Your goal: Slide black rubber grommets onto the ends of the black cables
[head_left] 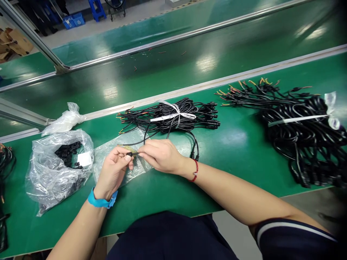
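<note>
My left hand [115,164] pinches a small black plastic fitting [129,154] between thumb and fingers. Close beside it, my right hand [159,155] is closed on a thin black cable [136,153], whose end meets the fitting; how far it goes in I cannot tell. A flat clear plastic bag [138,170] lies beneath both hands, with a yellowish patch showing on it. Just behind them rests a coiled bundle of black cables [184,104], bound by a white tie [173,115]. Its bare wire ends point left and its connectors point right.
An opened clear bag [43,169] of small black parts [66,151] stands at the left, with a crumpled bag [65,119] behind it. Larger tied cable bundles [298,112] lie at the right. More cables [5,162] sit at the left edge. A metal rail [151,100] crosses behind.
</note>
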### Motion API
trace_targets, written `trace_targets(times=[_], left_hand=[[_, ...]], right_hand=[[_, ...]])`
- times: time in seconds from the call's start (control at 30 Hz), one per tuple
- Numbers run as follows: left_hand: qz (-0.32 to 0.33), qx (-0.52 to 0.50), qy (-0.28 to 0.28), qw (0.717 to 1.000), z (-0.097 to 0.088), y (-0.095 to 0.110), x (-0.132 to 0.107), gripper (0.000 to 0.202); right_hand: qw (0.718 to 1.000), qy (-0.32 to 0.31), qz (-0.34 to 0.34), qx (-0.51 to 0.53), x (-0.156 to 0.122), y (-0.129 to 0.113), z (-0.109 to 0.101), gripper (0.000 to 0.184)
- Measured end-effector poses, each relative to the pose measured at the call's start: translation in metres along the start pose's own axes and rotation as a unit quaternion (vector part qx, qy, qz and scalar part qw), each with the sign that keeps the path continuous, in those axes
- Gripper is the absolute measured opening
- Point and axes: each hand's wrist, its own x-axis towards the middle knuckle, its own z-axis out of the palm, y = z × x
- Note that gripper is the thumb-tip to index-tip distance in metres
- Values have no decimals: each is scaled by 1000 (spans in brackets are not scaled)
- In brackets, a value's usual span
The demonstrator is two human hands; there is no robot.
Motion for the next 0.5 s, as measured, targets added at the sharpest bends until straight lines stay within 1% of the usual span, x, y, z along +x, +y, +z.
trace_targets(times=[0.1, 0.17, 0.23, 0.3, 0.4, 0.5], left_hand=[[98, 86, 11, 991, -2, -5, -1, 14], [137, 131, 6, 982, -1, -7, -1, 13], [161, 144, 0, 976, 0, -9, 0, 12], [180, 135, -2, 974, 2, -10, 0, 11], [198, 116, 2, 973, 3, -12, 0, 13], [202, 127, 2, 971, 2, -11, -1, 13]], right_hand=[[997, -36, 32, 61, 1, -1, -3, 26], [989, -52, 63, 123, 3, -2, -7, 23], [980, -61, 90, 167, 5, -3, -11, 21], [974, -66, 107, 187, 6, -5, -14, 20], [969, -79, 113, 207, 7, -7, -15, 17], [965, -75, 113, 223, 6, -7, -14, 17]])
